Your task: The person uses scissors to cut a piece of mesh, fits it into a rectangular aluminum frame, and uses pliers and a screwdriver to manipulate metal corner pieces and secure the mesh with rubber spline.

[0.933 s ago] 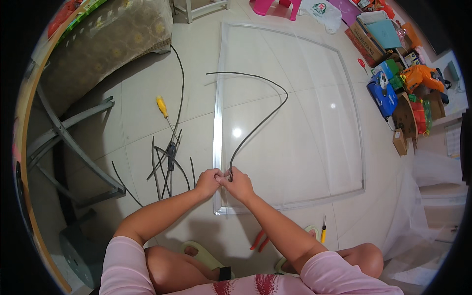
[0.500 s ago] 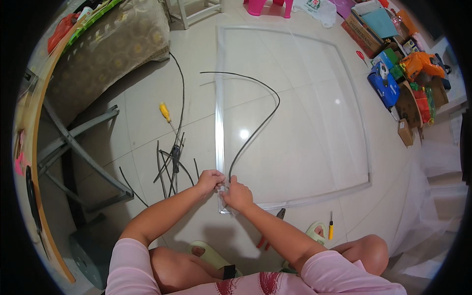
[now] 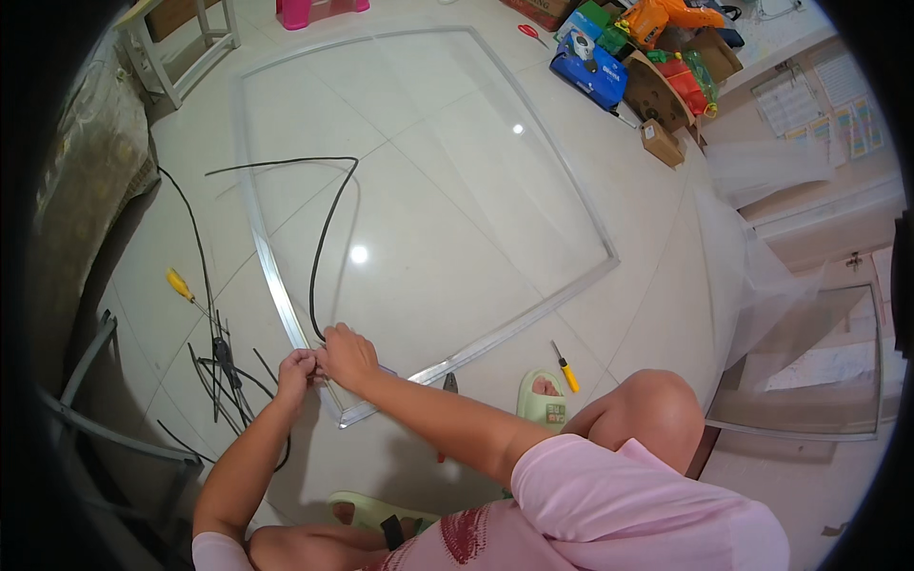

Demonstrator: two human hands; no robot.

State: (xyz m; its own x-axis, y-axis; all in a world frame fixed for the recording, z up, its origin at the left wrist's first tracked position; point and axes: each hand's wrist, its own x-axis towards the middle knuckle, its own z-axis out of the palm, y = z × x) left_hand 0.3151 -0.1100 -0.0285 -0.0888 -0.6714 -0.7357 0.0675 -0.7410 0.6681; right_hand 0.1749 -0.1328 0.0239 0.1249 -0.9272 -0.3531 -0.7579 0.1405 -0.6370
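Note:
A silver window-screen frame (image 3: 271,276) with thin, see-through mesh lies flat on the floor. My left hand (image 3: 298,371) is at its left rail, close to the near corner, with fingertips pinched together; what they grip is hidden. Right beside it, my right hand (image 3: 348,359) bends over the rail, fingers closed around the lower end of a thin black cord (image 3: 330,221). From there the cord rises over the mesh, bends sharply and runs left past the rail. Some clear film seems to show by my right hand.
Left of the frame lie a yellow-handled screwdriver (image 3: 179,285), a dark-handled tool (image 3: 224,350) and several black cord pieces. A smaller yellow screwdriver (image 3: 567,373) and pliers (image 3: 449,383) lie nearby. Blue case (image 3: 588,74) and boxes stand far right; another screen frame (image 3: 790,430) leans at right.
The whole view has swung to the right, so the frame and hands appear further left. Both hands stay at the same rail near the corner. The cord's bend looks sharper.

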